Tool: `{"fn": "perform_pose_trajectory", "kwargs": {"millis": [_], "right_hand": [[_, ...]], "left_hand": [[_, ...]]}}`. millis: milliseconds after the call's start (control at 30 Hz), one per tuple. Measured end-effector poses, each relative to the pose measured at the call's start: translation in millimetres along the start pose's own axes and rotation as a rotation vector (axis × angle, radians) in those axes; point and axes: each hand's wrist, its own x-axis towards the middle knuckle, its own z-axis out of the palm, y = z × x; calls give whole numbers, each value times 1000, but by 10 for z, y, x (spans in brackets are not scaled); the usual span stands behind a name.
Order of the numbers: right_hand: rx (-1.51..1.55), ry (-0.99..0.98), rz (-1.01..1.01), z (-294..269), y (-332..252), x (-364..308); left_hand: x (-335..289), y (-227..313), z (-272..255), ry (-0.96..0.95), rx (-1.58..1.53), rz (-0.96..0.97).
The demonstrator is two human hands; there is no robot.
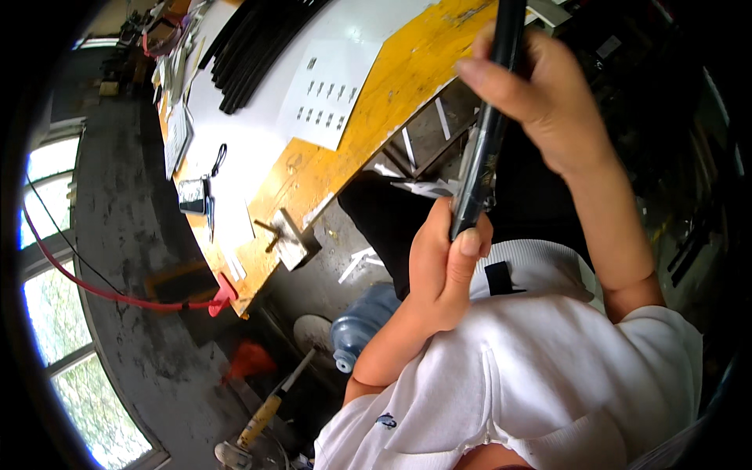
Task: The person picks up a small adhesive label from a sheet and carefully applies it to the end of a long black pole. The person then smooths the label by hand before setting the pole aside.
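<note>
Workshop: windows stood left, a yellow-edged counter ahead. Left hand, nearest the body: was clamped on the near end of a black tube. Tube: ran forward and slightly rightward from there. Right hand: was wrapped around it farther out. Black strips: lay beyond, leftward.

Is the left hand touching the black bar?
Touching. The head view shows the left hand closed around the lower end of the black bar.
</note>
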Motion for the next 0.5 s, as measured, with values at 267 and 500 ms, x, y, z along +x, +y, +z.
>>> {"fn": "perform_pose_trajectory", "kwargs": {"millis": [267, 500], "right_hand": [[362, 225, 20, -173, 206, -331], [-173, 796, 65, -1780, 299, -680]], "left_hand": [[9, -176, 176, -160, 223, -83], [342, -164, 718, -419, 572, 168]]}}
